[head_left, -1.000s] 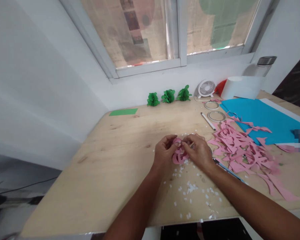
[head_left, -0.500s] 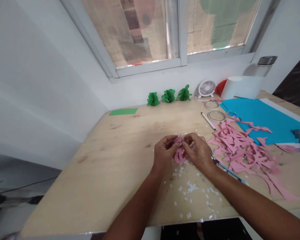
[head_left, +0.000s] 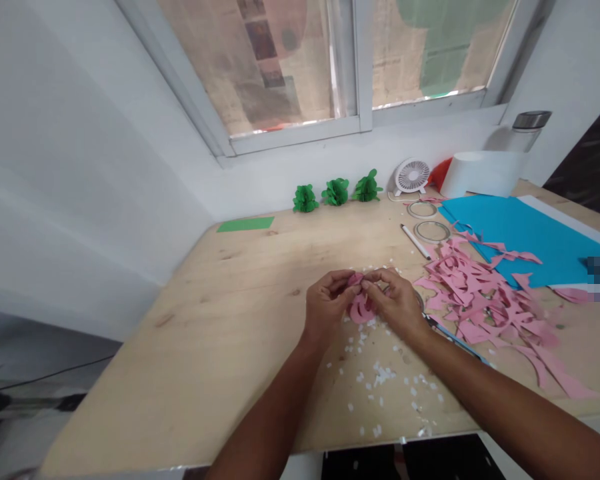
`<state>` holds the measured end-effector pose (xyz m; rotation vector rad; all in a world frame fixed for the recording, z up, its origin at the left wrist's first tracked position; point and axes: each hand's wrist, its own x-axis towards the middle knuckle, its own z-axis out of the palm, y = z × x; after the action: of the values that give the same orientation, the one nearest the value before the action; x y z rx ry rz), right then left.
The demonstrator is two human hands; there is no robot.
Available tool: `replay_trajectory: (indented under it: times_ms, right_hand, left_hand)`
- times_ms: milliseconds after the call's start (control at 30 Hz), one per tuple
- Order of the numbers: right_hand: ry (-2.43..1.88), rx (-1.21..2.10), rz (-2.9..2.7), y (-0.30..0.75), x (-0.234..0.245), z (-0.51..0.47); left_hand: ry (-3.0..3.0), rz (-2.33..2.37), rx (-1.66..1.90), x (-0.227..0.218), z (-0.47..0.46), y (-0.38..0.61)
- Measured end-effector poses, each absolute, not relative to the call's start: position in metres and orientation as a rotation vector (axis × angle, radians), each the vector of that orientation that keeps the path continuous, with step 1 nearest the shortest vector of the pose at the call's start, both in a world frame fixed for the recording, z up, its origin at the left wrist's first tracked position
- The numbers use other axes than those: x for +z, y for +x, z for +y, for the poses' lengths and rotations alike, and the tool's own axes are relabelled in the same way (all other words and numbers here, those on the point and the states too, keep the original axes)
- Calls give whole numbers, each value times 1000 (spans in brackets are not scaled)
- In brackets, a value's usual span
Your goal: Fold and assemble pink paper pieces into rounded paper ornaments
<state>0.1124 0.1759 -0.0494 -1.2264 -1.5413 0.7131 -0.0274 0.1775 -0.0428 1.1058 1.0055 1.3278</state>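
Observation:
Between my two hands is a small pink paper cutout [head_left: 361, 311] with rounded, layered lobes, held just over the wooden table [head_left: 220, 340]. My left hand [head_left: 327, 303] pinches its upper left part between thumb and fingers. From the other side my right hand [head_left: 394, 299] pinches at its upper right edge, fingertips almost meeting the left thumb. My fingers cover part of the paper. Small white paper bits [head_left: 383, 373] lie scattered below my hands. A blue-handled tool [head_left: 457, 339] rests beside my right wrist, partly hidden by it.
Pink paper scraps [head_left: 485, 293] are heaped at right, near blue sheets [head_left: 525, 233]. Two tape rings [head_left: 433, 231] and a white marker [head_left: 415, 241] lie behind. Along the wall stand three green paper shapes [head_left: 337, 192] and a small fan [head_left: 413, 177]. A green strip [head_left: 246, 225] lies at left.
Both hands stay on the pink cutout, and my fingertips have come slightly closer together at its top. The cutout has turned a little. The rest of the table looks the same.

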Motion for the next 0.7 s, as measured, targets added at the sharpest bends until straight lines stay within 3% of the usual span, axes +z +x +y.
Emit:
replay_trajectory:
  times_ms: [200,700]
  right_hand:
    - [-1282,871,-1472,114,-45,175]
    - [-1302,756,-1490,112,-53,178]
  left_hand:
    - [1089,994,1326,-43,178,-27]
    - [1068,1006,1306,-43,178,-25]
